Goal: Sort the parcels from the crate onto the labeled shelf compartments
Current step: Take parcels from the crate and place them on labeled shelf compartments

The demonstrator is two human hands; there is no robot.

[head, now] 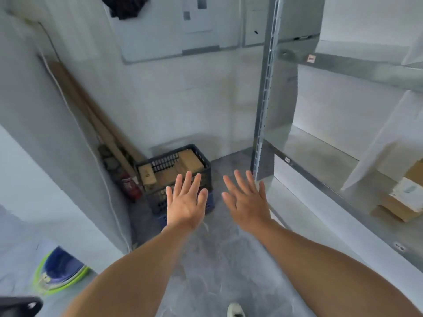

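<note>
A dark plastic crate (pixel 207 167) stands on the floor against the far wall, holding several brown cardboard parcels (pixel 191 162). My left hand (pixel 186 202) is stretched out flat in front of the crate, fingers spread, holding nothing. My right hand (pixel 248 199) is beside it, also flat with spread fingers and empty. A metal shelf unit (pixel 263 110) rises on the right; small labels (pixel 310 58) are stuck on its front rails. A cardboard parcel with a white label (pixel 402 202) lies on a lower shelf at the far right.
Wooden boards (pixel 96 115) lean in the left corner above a red canister (pixel 130 186). A blue stand (pixel 211 203) sits under the crate. A white cabinet side (pixel 68 156) fills the left. A whiteboard (pixel 160 30) hangs on the back wall. My shoe (pixel 235 310) shows on the grey floor.
</note>
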